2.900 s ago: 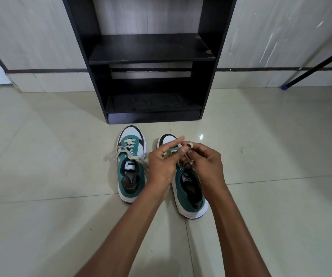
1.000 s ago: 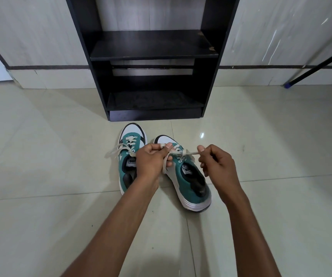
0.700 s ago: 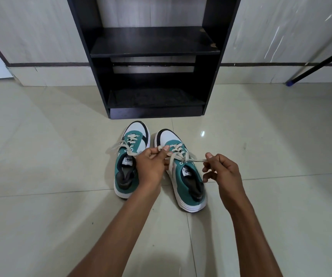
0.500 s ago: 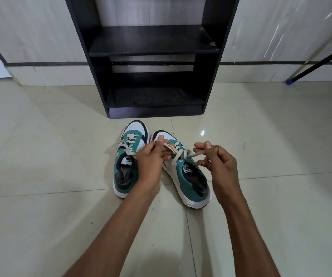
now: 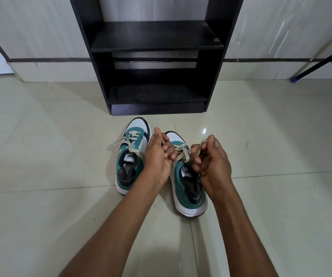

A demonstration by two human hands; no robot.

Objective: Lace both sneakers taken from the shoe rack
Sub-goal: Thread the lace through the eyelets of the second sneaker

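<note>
A: Head view first — what lies at the middle of the frame?

B: Two green and white sneakers on the tiled floor (image 5: 51, 156), side by side, toes toward the black shoe rack (image 5: 157, 56) that stands against the wall at the upper centre. The left sneaker (image 5: 130, 158) sits just left of centre, its cream lace (image 5: 121, 143) threaded through the eyelets with a loose end trailing to the left. The right sneaker (image 5: 185, 184) sits just beside it, a little lower in the frame.

A: And the hands?

B: Both reach in from the bottom edge, over the right sneaker. The left hand (image 5: 157, 156) has its fingers curled, thumb up, near the toe end of that shoe; it seems to grip a lace end, though the lace inside the fist is hidden. The right hand (image 5: 211, 160) is curled too — thumb and fingers pinch the right sneaker's lace (image 5: 185, 154), with a bit of it showing above the fingertips.

A: Anything else in the frame?

B: A dark pole with a blue tip (image 5: 321, 62) slants down at the upper right, its tip on the floor by the wall.
</note>
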